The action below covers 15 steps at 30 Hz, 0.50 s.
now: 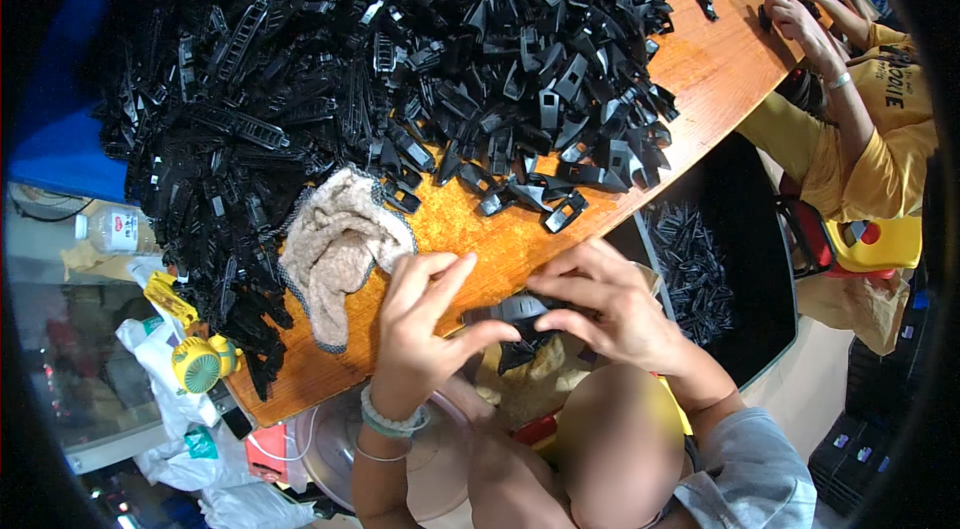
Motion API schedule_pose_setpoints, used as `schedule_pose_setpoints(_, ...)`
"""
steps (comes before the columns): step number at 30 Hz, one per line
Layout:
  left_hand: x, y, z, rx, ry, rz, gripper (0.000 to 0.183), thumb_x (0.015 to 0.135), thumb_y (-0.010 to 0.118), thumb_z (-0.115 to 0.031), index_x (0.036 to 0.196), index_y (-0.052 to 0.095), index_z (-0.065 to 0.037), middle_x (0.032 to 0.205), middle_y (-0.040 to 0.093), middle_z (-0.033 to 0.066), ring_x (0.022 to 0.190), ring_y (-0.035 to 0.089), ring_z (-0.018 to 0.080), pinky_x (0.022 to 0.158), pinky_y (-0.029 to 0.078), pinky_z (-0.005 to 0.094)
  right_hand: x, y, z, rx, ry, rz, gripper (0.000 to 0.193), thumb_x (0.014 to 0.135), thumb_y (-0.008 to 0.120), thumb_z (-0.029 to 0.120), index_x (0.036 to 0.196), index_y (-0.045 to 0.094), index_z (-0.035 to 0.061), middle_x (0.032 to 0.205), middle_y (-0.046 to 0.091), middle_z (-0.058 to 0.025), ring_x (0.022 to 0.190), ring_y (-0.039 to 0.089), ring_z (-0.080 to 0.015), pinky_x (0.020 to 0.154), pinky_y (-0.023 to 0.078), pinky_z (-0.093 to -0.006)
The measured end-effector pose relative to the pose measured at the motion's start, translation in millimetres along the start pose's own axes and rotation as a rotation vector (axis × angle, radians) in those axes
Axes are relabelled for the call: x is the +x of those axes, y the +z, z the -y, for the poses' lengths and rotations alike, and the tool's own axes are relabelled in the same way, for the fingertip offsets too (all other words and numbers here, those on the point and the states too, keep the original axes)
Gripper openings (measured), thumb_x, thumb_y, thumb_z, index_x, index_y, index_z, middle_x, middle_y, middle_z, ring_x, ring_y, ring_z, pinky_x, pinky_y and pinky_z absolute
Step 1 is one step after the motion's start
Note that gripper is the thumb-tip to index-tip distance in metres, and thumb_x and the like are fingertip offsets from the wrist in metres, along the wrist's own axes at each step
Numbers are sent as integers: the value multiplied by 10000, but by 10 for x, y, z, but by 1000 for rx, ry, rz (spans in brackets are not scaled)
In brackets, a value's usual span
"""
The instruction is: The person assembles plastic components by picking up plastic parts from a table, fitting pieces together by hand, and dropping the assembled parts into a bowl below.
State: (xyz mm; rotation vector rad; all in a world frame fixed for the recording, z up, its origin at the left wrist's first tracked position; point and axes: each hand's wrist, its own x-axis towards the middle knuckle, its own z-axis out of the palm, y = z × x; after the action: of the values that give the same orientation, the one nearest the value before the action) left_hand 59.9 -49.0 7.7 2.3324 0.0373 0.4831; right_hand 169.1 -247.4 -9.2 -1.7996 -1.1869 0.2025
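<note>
Over the near edge of the wooden table, a black curved plastic part (515, 309) with a slotted end lies between my hands. My right hand (620, 304) pinches its right end between thumb and fingers. My left hand (415, 324) has its fingers spread; the thumb reaches along the part's lower side, and whether it touches cannot be told. The index finger stands apart from the part. Just beyond my left hand a beige cloth glove (345, 239) lies on the table. Below the part, more dark pieces (517, 356) show partly, behind my hands.
A large heap of black plastic parts (450, 59) covers much of the wooden table (720, 79). A black bin (770, 279) of small black pieces stands at right. Beyond it, a co-worker in a yellow shirt (890, 129) handles parts. A yellow-green fan (205, 362) and plastic bottle (115, 229) sit left.
</note>
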Motion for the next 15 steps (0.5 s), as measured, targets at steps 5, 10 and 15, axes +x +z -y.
schedule_pose_setpoints(5,406,-119,270,232,54,-206,309,802,742,-38,1091,660,35,1011,610,143,883,614,307,750,509,371,107,-98,-158,-438,49,-291,291,724,744,10,994,649,61,990,587,-82,840,549,-266,740,460,-378)
schedule_pose_setpoints(10,1135,20,458,736,289,-278,265,845,636,-11,1103,622,47,1007,588,162,925,602,315,823,519,390,127,-57,-278,-431,-10,-268,254,713,751,4,931,634,59,1004,583,-107,852,556,-275,742,460,-378)
schedule_pose_setpoints(15,1554,-13,575,784,190,-239,145,843,635,-32,971,629,35,967,587,162,887,611,313,763,520,409,174,107,-120,-47,-46,-312,282,740,756,-35,988,631,14,989,637,-122,830,632,-250,704,519,-333)
